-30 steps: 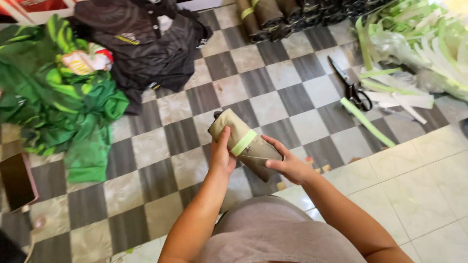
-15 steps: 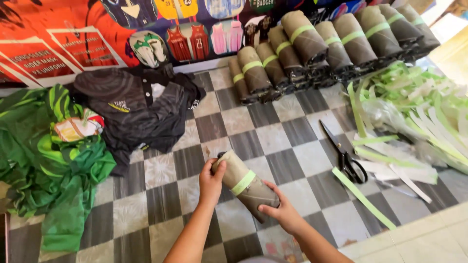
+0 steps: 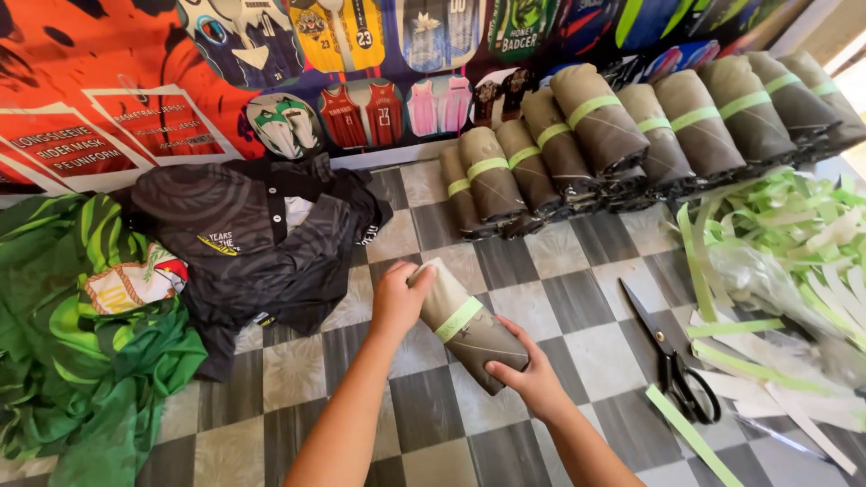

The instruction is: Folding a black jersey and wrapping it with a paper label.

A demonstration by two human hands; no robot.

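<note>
Green patterned fabric (image 3: 81, 361) is lying heaped on the checkered floor (image 3: 559, 280) at the far left, with a folded white-and-red piece (image 3: 135, 287) resting on top of it. Just beside it, a pile of black garments (image 3: 262, 243) is spreading toward the wall, where a printed banner of sports jerseys (image 3: 343, 54) is hanging. At centre, the left hand (image 3: 399, 302) is gripping the upper end of an olive rolled bundle (image 3: 469, 326), its fingers wrapped over the end. The bundle is sitting tilted, held above the floor between both hands, and a pale green band (image 3: 457, 319) is encircling its middle. The right hand (image 3: 534, 379) is clamping the lower end, its grip closed around the roll. Behind the hands, a row of matching banded rolls (image 3: 631, 126) is lying stacked along the wall. To the right, black scissors (image 3: 672, 365) are resting on the tiles, near loose pale green paper strips (image 3: 785, 261) that are piling up at the far right.
</note>
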